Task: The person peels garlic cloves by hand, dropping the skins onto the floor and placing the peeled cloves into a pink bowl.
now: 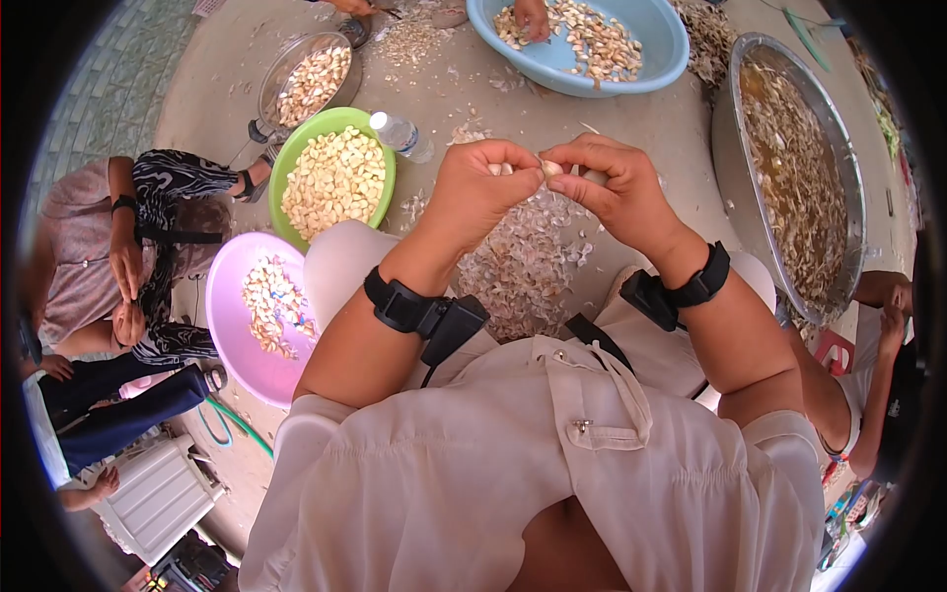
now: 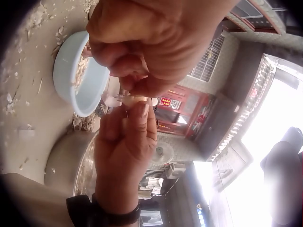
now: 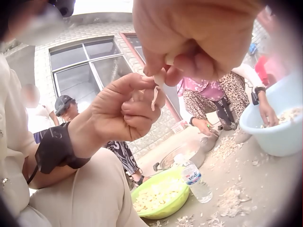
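Note:
Over a heap of garlic skins [image 1: 523, 261], both hands meet at one garlic clove [image 1: 551, 169]. My left hand [image 1: 483, 187] pinches it between thumb and forefinger from one side. From the other, my right hand [image 1: 621, 183] pinches it with thumb and fingertips. In the right wrist view a strip of skin [image 3: 155, 98] hangs by the left fingers. A pale clove [image 3: 170, 59] shows tucked in the curled right fingers. Another pale piece [image 1: 501, 169] shows within the left hand's grip.
A green basin [image 1: 390, 178] of peeled cloves and a pink basin [image 1: 222, 296] stand at left, near a water bottle [image 1: 402, 136]. Ahead is a blue basin [image 1: 676, 59]; a large metal tub [image 1: 725, 138] of soaking garlic stands right. Other people sit around.

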### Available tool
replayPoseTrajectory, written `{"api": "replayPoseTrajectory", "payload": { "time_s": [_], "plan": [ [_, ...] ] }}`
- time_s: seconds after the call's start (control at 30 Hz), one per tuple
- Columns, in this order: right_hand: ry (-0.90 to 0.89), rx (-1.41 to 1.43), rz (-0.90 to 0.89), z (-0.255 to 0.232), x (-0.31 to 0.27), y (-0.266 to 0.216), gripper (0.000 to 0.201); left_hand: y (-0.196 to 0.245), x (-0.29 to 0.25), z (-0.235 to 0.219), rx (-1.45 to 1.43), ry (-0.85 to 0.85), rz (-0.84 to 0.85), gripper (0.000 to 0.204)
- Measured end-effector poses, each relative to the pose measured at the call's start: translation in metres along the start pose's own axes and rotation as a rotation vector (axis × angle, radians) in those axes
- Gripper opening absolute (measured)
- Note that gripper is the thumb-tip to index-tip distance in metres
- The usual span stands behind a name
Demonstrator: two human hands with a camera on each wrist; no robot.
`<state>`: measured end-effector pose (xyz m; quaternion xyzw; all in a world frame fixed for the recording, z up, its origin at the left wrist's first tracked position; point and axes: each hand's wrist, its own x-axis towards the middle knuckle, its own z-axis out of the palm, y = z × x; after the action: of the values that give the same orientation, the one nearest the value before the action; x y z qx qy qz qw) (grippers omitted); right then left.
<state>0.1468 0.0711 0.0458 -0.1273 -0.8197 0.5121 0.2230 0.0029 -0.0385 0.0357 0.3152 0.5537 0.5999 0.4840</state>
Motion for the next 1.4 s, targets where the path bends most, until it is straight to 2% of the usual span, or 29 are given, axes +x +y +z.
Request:
{"api": "replayPoseTrajectory", "payload": {
  "time_s": [0.03, 0.13, 0.23, 0.33, 0.43, 0.53, 0.63, 0.73, 0.83, 0.93, 1.03, 1.13, 1.23, 1.4],
  "plan": [
    [-0.005, 0.004, -0.003, 0.001, 0.000, -0.001, 0.018, 0.000, 0.000, 0.001, 0.012, 0.005, 0.009, 0.006],
    [-0.018, 0.169, 0.151, 0.003, -0.001, 0.001, 0.018, -0.006, 0.002, 0.001, -0.003, -0.007, 0.012, 0.005],
    [-0.047, 0.462, 0.372, -0.001, 0.001, -0.003, 0.019, -0.002, 0.002, -0.002, -0.169, -0.026, -0.148, 0.004],
    [-0.115, 0.731, 0.431, -0.002, 0.000, 0.012, 0.020, -0.004, 0.002, -0.006, -0.361, -0.098, -0.202, 0.004],
    [-0.137, 0.894, 0.413, 0.002, 0.000, 0.018, 0.021, -0.005, 0.000, -0.008, -0.498, -0.157, -0.246, 0.003],
    [-0.126, 0.895, 0.422, 0.004, 0.000, 0.015, 0.020, -0.007, -0.001, -0.011, -0.521, -0.192, -0.240, 0.003],
    [-0.046, 0.601, 0.413, 0.007, 0.001, 0.001, 0.020, -0.009, -0.003, -0.007, -0.420, -0.069, -0.176, 0.002],
    [-0.008, 0.482, 0.387, 0.010, -0.001, -0.003, 0.021, -0.007, -0.007, -0.001, -0.237, 0.001, -0.058, 0.002],
    [-0.028, 0.585, 0.407, 0.011, -0.001, 0.004, 0.023, -0.010, -0.006, -0.003, -0.319, -0.046, -0.080, 0.004],
    [0.024, 0.874, 0.451, 0.009, -0.001, 0.008, 0.025, -0.011, -0.002, -0.006, -0.618, -0.077, -0.134, 0.004],
    [0.089, 0.870, 0.380, 0.007, 0.001, 0.008, 0.027, -0.012, -0.001, -0.007, -0.620, -0.031, -0.154, 0.006],
    [0.122, 0.663, 0.356, 0.005, -0.001, 0.010, 0.027, -0.004, -0.003, -0.001, -0.507, 0.002, -0.224, 0.011],
    [0.119, 0.481, 0.282, 0.003, 0.000, 0.008, 0.028, -0.009, -0.003, 0.004, -0.401, 0.012, -0.174, 0.014],
    [0.154, 0.535, 0.367, 0.000, 0.000, 0.004, 0.025, -0.009, 0.001, 0.007, -0.294, 0.011, -0.146, 0.012]
  ]
}}
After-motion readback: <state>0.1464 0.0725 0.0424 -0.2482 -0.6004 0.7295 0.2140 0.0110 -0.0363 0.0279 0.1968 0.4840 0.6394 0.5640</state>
